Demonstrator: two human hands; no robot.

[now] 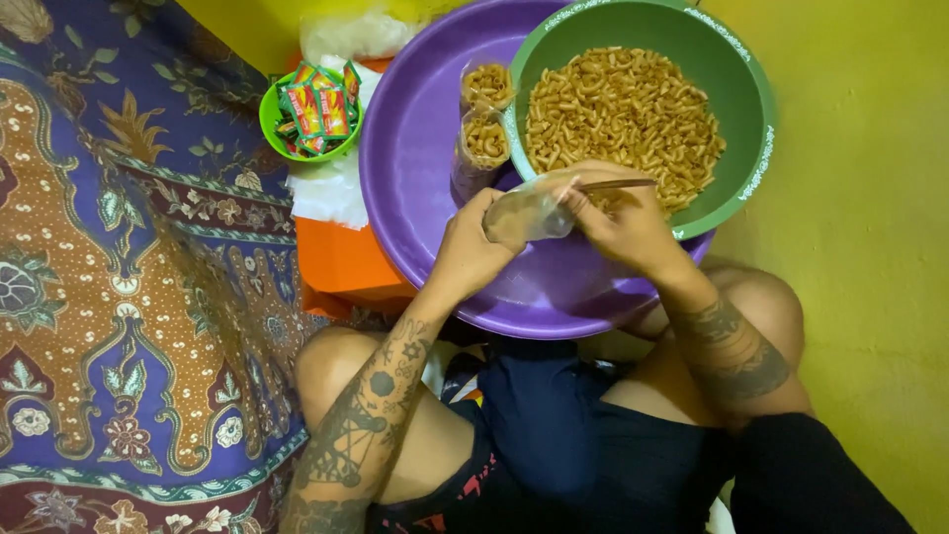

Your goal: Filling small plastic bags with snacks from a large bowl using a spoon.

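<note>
The left hand (473, 247) is gripping a small clear plastic bag (529, 213), fingers curled around its lower part, holding it between both hands. The right hand (618, 222) is pinching the bag's open end from the other side while also holding a thin stick-like tool (618, 184), which is lying roughly level and pointing away to the right; what the tool is cannot be told. The bag's long axis is running from hand to hand, and both hands are touching it.

Just beyond the right hand, a green bowl (746, 119) of fried macaroni snacks (623, 114) is resting inside a purple basin (415, 148). Two filled bags (484, 124) are standing in the basin just beyond the left hand. Further left, a small green cup (272, 117) is holding seasoning sachets (318, 107). The person is sitting on a yellow floor (870, 297), with a patterned cloth (119, 297) lying well to the left.
</note>
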